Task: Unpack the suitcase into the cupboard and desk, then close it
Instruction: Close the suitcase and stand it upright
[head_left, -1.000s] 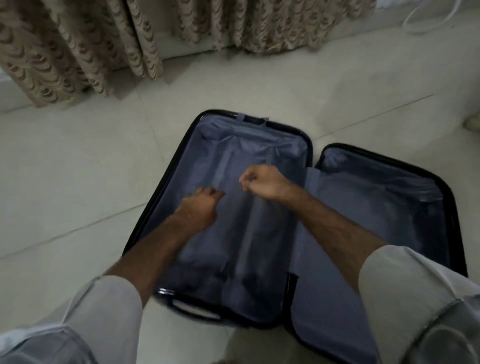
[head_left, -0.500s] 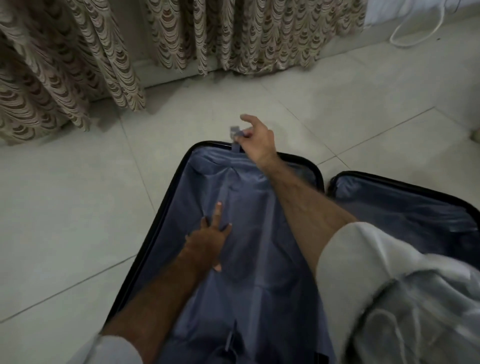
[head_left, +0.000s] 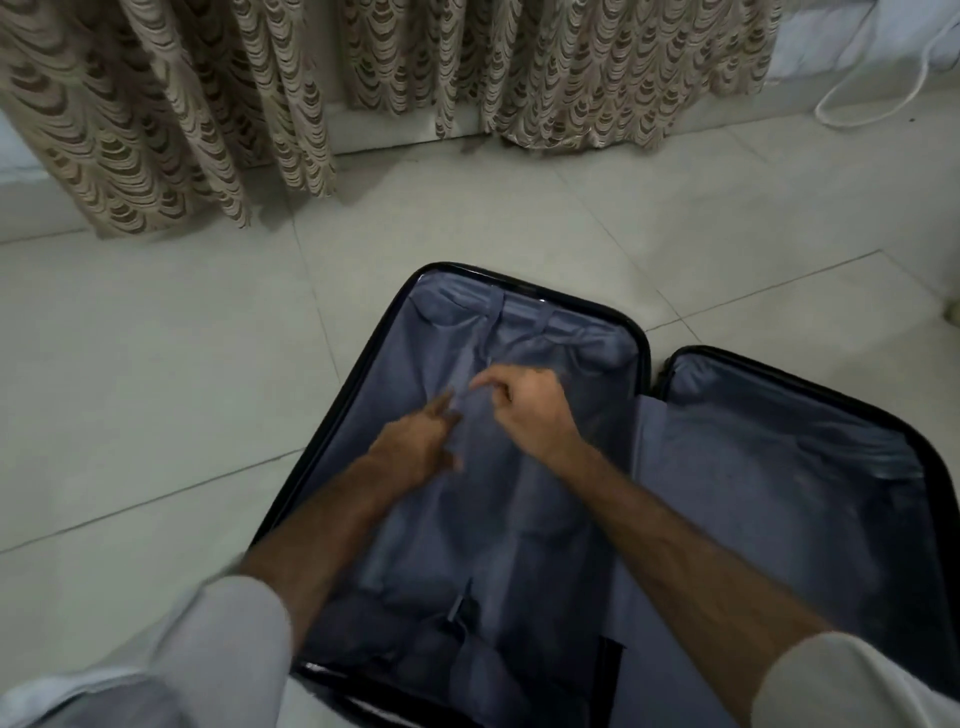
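Note:
The black hard-shell suitcase (head_left: 644, 358) lies open on the floor, both halves lined with blue-grey fabric and holding no loose items that I can see. Both my hands are over the left half. My right hand (head_left: 530, 415) has its fingers curled and pinches a thin grey packing strap (head_left: 496, 317) that runs down from the far rim. My left hand (head_left: 415, 441) lies just beside it, fingers stretched toward the same strap and touching the lining. A second strap end (head_left: 460, 605) lies lower in that half. The picture is blurred around the fingertips.
Pale floor tiles (head_left: 156, 415) surround the suitcase. Patterned beige curtains (head_left: 156, 130) hang to the floor along the far wall. A white cable (head_left: 872, 104) loops on the floor at the top right. Neither the cupboard nor the desk is in view.
My right hand has come back from the far rim to the middle of the left half, drawing the strap with it. My left hand has shifted up to meet it.

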